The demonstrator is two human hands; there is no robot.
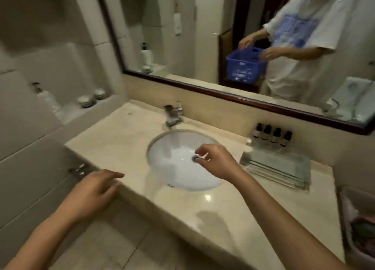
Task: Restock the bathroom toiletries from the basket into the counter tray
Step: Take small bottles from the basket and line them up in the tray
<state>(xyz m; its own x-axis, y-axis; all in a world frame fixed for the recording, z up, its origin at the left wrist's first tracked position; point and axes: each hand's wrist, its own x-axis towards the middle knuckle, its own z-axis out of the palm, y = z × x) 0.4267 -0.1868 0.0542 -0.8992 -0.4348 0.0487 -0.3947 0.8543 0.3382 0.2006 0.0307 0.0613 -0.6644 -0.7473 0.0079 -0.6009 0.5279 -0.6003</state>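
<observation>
Four small bottles [272, 135] line the back of the glass tray [284, 168], right of the sink [174, 148]. The right hand [215, 160] hangs loosely curled and the left hand [95, 190] lies flat; both are empty. The next move is probably a reach into the blue basket [245, 66], which shows only in the mirror.

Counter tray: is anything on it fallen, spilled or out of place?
Nothing stands out. The four bottles stand upright in an even row at the back of the tray, and no spill shows on it, though the picture is blurred.
</observation>
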